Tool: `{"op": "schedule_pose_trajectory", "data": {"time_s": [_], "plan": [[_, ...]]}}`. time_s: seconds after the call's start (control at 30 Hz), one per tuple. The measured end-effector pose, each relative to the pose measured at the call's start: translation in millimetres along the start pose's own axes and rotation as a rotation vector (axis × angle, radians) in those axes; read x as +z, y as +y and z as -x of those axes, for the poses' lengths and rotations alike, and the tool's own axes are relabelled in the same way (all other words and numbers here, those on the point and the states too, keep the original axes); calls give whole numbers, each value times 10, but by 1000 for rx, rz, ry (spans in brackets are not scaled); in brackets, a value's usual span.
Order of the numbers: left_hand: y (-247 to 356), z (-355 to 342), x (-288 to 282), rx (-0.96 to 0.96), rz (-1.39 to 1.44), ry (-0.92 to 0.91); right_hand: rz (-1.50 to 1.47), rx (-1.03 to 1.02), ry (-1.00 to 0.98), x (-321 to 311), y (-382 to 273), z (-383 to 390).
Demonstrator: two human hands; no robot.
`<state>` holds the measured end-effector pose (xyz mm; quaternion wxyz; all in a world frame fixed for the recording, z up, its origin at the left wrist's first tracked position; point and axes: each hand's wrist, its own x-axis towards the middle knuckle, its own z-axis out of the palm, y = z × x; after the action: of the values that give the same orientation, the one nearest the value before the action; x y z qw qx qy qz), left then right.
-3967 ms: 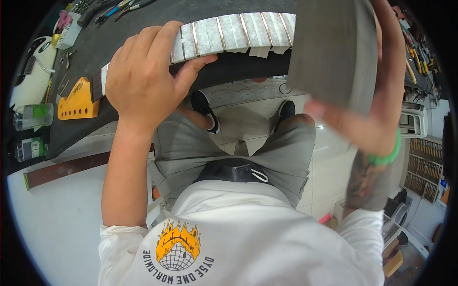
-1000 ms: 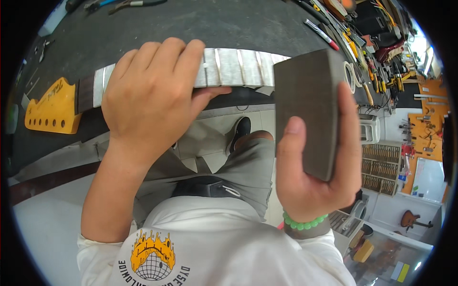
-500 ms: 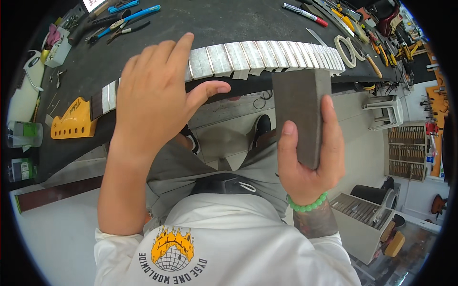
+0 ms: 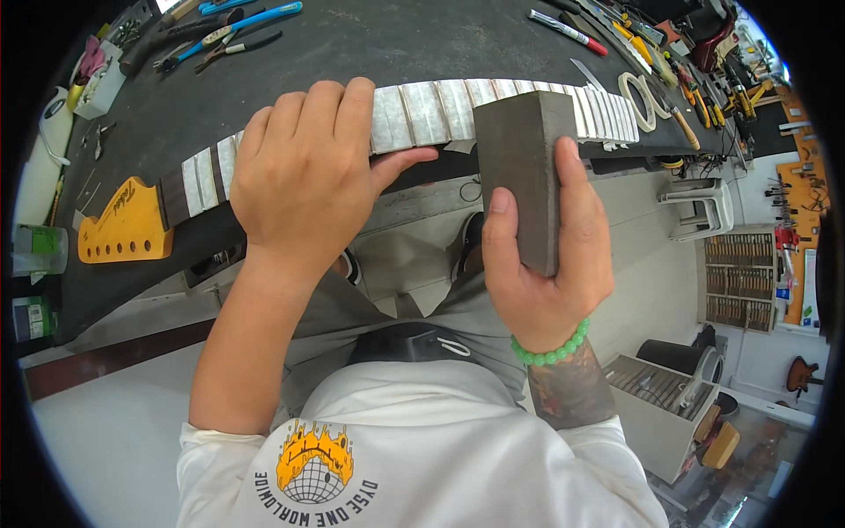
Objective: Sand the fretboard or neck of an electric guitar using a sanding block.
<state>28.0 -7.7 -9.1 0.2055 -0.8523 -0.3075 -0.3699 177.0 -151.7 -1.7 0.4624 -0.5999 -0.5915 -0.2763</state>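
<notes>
A guitar neck lies along the bench front: its yellow headstock (image 4: 123,227) at left, its fretboard (image 4: 414,119) covered in pale tape strips between metal frets. My left hand (image 4: 299,176) is wrapped over the neck left of middle, thumb along its near edge. My right hand (image 4: 554,277) holds a grey rectangular block (image 4: 519,150) between thumb and fingers; the block overlaps the neck's near edge in view, and I cannot tell whether it touches it. A loop of pale masking tape (image 4: 627,92) sits just behind the neck's right end.
The dark bench (image 4: 422,44) holds pliers (image 4: 220,40), a marker (image 4: 563,31), a white container (image 4: 95,97) at left and several tools at right. Beyond are stacked white stools (image 4: 700,207), a wooden rack (image 4: 735,282) and a drawer unit (image 4: 660,414).
Since half a second ago, my left hand has closed onto the neck and my right hand has moved up and left with the block. Four seconds ago the block was much higher and farther right.
</notes>
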Motion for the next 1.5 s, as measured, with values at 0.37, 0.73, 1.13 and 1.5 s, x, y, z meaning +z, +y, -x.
{"op": "schedule_pose_trajectory", "data": {"time_s": [0.37, 0.73, 1.13, 1.5], "plan": [[-29, -15, -7, -51, 59, -105, 103, 4, -216, 455, 92, -833], [-84, -14, -72, -74, 92, -206, 62, 32, -216, 33, 6, -267], [-69, 24, -48, -120, 84, -226, 33, 100, -190, 142, 98, -331], [-46, -21, -6, -128, 162, -196, 77, 110, -384, 571, 214, -903]]}}
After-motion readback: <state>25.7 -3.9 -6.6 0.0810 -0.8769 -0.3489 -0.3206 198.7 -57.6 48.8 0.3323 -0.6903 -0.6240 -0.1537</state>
